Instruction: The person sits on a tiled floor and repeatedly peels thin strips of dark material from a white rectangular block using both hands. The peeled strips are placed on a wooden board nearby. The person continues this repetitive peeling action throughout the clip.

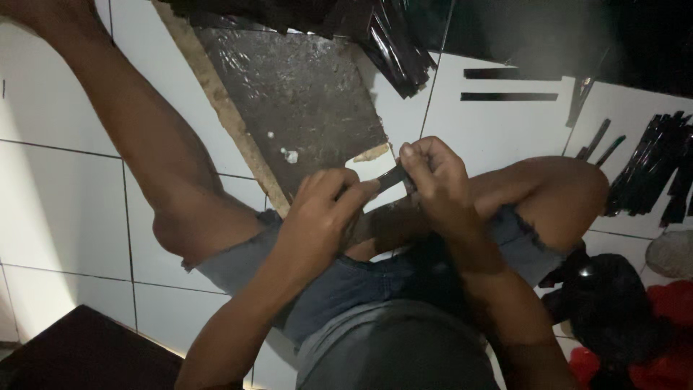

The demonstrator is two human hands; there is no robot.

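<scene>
Black strip (390, 177) pinched between both hands' fingers (361, 189)

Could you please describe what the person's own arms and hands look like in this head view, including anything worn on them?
Both arms are bare from the frame's edge to the fingers: no sleeves, gloves, watch or rings show. The left hand and right hand have short, plain nails. Dim light hides finer marks.

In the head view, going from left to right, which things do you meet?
Dark box corner → left hand → black strip held by both hands → right hand → pile of black strips on the floor.
</scene>
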